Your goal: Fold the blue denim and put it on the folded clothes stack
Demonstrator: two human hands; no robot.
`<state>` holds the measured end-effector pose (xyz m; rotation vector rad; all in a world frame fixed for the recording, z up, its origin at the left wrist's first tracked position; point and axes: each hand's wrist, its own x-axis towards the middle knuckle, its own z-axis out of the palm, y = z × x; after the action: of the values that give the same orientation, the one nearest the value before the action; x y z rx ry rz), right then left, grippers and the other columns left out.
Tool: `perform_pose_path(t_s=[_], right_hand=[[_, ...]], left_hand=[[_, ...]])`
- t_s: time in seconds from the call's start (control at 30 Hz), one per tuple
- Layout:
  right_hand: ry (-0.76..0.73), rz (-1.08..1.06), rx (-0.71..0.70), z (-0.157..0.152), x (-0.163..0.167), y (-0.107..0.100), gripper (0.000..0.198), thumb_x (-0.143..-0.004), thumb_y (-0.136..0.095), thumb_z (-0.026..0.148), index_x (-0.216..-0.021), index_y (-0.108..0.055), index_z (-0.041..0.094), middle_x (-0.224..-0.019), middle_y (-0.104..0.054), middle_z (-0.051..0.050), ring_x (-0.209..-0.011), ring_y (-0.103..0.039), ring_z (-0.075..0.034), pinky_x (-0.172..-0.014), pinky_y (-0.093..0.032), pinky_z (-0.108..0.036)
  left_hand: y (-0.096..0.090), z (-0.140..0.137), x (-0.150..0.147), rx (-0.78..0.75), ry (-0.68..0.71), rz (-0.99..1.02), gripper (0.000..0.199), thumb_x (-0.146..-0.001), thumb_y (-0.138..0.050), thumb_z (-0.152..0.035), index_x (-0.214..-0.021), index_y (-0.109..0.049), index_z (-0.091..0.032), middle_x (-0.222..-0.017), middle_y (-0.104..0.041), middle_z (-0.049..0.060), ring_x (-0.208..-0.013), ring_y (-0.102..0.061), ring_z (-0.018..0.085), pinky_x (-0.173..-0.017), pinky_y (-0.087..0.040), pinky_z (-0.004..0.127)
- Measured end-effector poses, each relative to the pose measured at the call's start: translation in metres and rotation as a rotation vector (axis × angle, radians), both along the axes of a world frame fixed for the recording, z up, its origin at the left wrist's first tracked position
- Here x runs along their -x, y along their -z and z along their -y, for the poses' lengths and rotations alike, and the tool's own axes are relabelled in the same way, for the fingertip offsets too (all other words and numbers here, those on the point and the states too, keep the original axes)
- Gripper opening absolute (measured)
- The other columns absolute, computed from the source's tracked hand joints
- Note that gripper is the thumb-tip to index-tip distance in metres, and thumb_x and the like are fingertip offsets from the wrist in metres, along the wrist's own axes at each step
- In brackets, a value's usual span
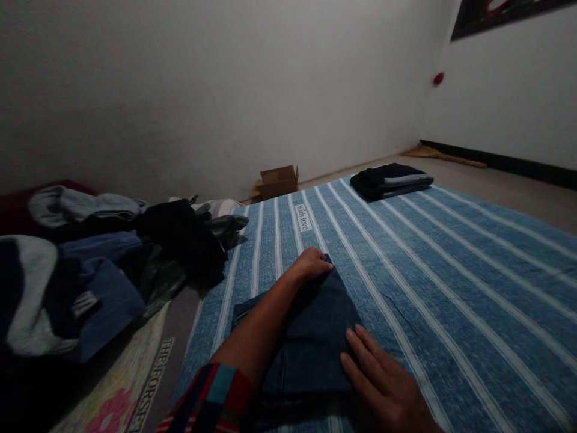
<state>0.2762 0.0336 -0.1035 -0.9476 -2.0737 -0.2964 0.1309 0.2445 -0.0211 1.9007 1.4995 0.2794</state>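
Denim jeans (315, 337) beneath both hands' fingers (356, 349)

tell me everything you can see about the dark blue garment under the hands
The dark blue garment looks like denim, folded into a compact, roughly rectangular shape with a seam running along it. It lies flat on the blue striped sheet. The left hand presses its far corner, the forearm crossing over it, while the right hand rests flat on its near right edge.
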Motion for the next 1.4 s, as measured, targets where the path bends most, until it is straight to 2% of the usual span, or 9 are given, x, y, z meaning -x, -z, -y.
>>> perform_pose_path(t_s=[0.1,0.27,0.47,0.57,0.7,0.9,1.13,1.3,1.4], right_hand=[[-0.017,0.0,-0.006,0.0,0.0,0.0,0.029,-0.088,-0.044,0.009,-0.111,-0.062,0.013,-0.133,-0.051,-0.018,-0.127,-0.04,-0.032,-0.087,-0.055,-0.039],[-0.02,0.001,-0.014,0.001,-0.001,0.001,0.027,-0.089,-0.042,0.009,-0.107,-0.062,0.011,-0.126,-0.057,-0.02,-0.126,-0.04,-0.033,-0.086,-0.055,-0.041],[-0.052,0.027,-0.014,0.001,-0.004,0.002,0.027,-0.088,-0.044,0.008,-0.108,-0.061,0.011,-0.133,-0.05,-0.021,-0.128,-0.038,-0.035,-0.086,-0.055,-0.042],[-0.058,-0.005,-0.009,0.001,-0.003,0.001,0.026,-0.086,-0.045,0.007,-0.106,-0.062,0.009,-0.132,-0.05,-0.023,-0.128,-0.038,-0.037,-0.085,-0.055,-0.044],[-0.064,-0.02,0.002,0.003,-0.001,0.002,0.028,-0.087,-0.043,0.006,-0.107,-0.061,0.009,-0.135,-0.047,-0.023,-0.128,-0.038,-0.037,-0.085,-0.055,-0.045],[-0.047,-0.026,-0.02,0.003,0.0,0.001,0.026,-0.089,-0.043,0.008,-0.106,-0.063,0.01,-0.138,-0.045,-0.021,-0.13,-0.036,-0.035,-0.088,-0.054,-0.042],[-0.06,0.042,-0.022,0.001,-0.004,0.007,0.029,-0.087,-0.045,0.009,-0.112,-0.061,0.01,-0.143,-0.036,-0.022,-0.129,-0.036,-0.037,-0.087,-0.054,-0.042],[-0.047,0.047,-0.026,0.0,-0.004,0.007,0.028,-0.087,-0.046,0.01,-0.11,-0.062,0.01,-0.141,-0.04,-0.022,-0.129,-0.037,-0.038,-0.086,-0.055,-0.043],[-0.049,0.056,-0.021,0.001,-0.004,0.005,0.028,-0.087,-0.045,0.01,-0.11,-0.062,0.009,-0.138,-0.043,-0.024,-0.128,-0.037,-0.038,-0.086,-0.055,-0.043]], left_hand=[[0.009,-0.005,0.005,0.022,0.001,0.089,0.023,-0.065,-0.058,-0.032,-0.05,-0.047,-0.019,-0.046,-0.041,-0.005,-0.044,-0.039,0.011,-0.045,-0.027,0.024],[0.028,-0.009,0.011,-0.072,-0.012,0.196,0.018,-0.066,-0.056,-0.034,-0.06,-0.049,-0.019,-0.054,-0.045,-0.006,-0.054,-0.043,0.012,-0.051,-0.033,0.023],[0.042,-0.009,0.008,-0.122,-0.004,0.251,0.02,-0.071,-0.052,-0.037,-0.062,-0.05,-0.019,-0.059,-0.047,-0.004,-0.06,-0.046,0.013,-0.057,-0.037,0.024],[0.038,-0.009,0.008,-0.094,0.02,0.239,0.022,-0.071,-0.052,-0.039,-0.064,-0.051,-0.018,-0.057,-0.046,-0.004,-0.056,-0.045,0.012,-0.054,-0.037,0.024],[0.021,-0.01,0.021,-0.057,0.07,0.176,0.033,-0.072,-0.053,-0.049,-0.07,-0.057,-0.016,-0.058,-0.05,-0.004,-0.055,-0.047,0.013,-0.051,-0.035,0.024],[-0.002,-0.009,0.036,-0.115,0.119,0.019,0.032,-0.065,-0.065,-0.043,-0.078,-0.062,-0.014,-0.071,-0.061,0.0,-0.069,-0.058,0.017,-0.06,-0.042,0.025],[0.002,-0.014,-0.007,-0.22,0.146,-0.23,0.026,-0.07,-0.065,-0.032,-0.088,-0.067,-0.013,-0.088,-0.067,0.008,-0.086,-0.062,0.024,-0.074,-0.046,0.031],[0.008,-0.022,-0.027,-0.232,0.132,-0.342,0.012,-0.063,-0.064,-0.013,-0.074,-0.069,-0.016,-0.086,-0.069,0.01,-0.091,-0.063,0.027,-0.078,-0.047,0.032],[0.013,-0.027,-0.029,-0.24,0.112,-0.324,0.014,-0.061,-0.061,-0.008,-0.068,-0.068,-0.016,-0.081,-0.068,0.008,-0.088,-0.063,0.024,-0.078,-0.047,0.03]])
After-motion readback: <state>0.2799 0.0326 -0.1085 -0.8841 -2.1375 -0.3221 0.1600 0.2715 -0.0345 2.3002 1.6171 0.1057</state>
